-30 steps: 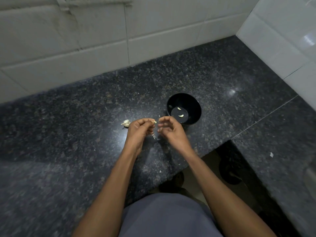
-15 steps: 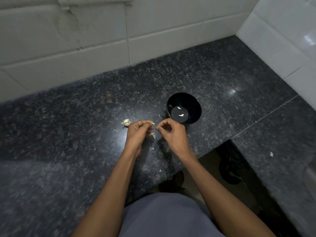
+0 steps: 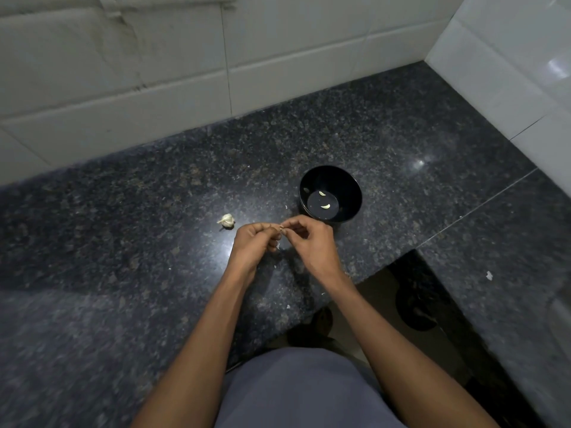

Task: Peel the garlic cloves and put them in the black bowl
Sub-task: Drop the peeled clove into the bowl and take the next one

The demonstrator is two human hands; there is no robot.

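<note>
Both hands, left and right, pinch a small clove over the speckled bench; 2 curved cloves in the round black bowl.

Polished speckled granite countertop, glossy black bowl, papery-skinned garlic bulb, glazed white wall tiles, matt grey cloth shirt

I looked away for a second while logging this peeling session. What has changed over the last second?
The right hand moved left to meet the left hand; their fingertips now pinch the same garlic clove above the counter. Unchanged: the black bowl with two peeled cloves and the garlic bulb.
</note>
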